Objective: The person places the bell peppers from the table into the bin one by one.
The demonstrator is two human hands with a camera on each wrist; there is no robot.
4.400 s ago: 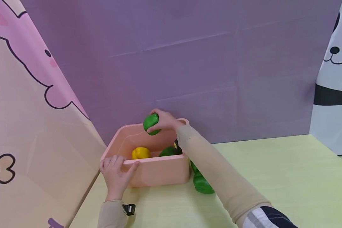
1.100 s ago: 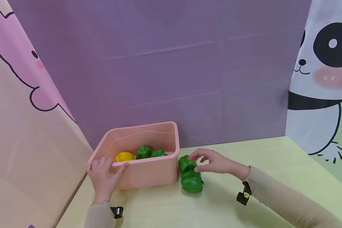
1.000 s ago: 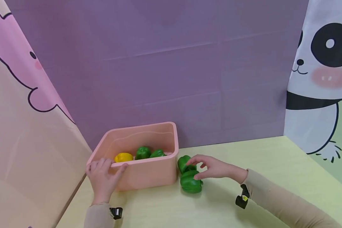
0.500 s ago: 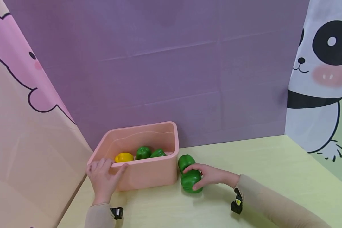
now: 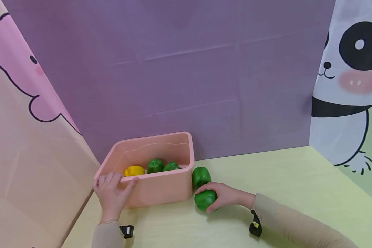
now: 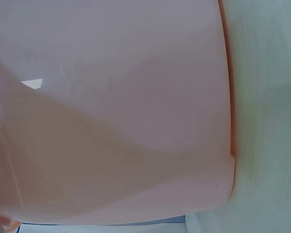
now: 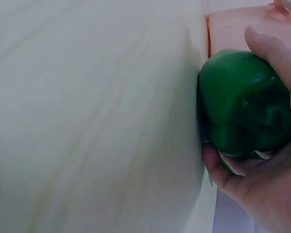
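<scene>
Your right hand (image 5: 224,197) grips a glossy, lumpy green pepper (image 5: 205,200) on the pale yellow table (image 5: 282,179), fingers curled round it, just beside the basin. A second green pepper (image 5: 200,176) sits right behind it. Your left hand (image 5: 112,193) holds the smooth pink plastic basin (image 5: 161,187) by its rounded rim, fingers hooked over the edge; inside lie a yellow pepper (image 5: 134,171) and two green ones.

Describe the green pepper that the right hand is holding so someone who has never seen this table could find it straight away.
Find the pink tub at the back left of the yellow-green table. Two green peppers lie just outside its right wall. The held pepper is the nearer one, gripped by the right hand; the other pepper lies untouched behind it.
</scene>
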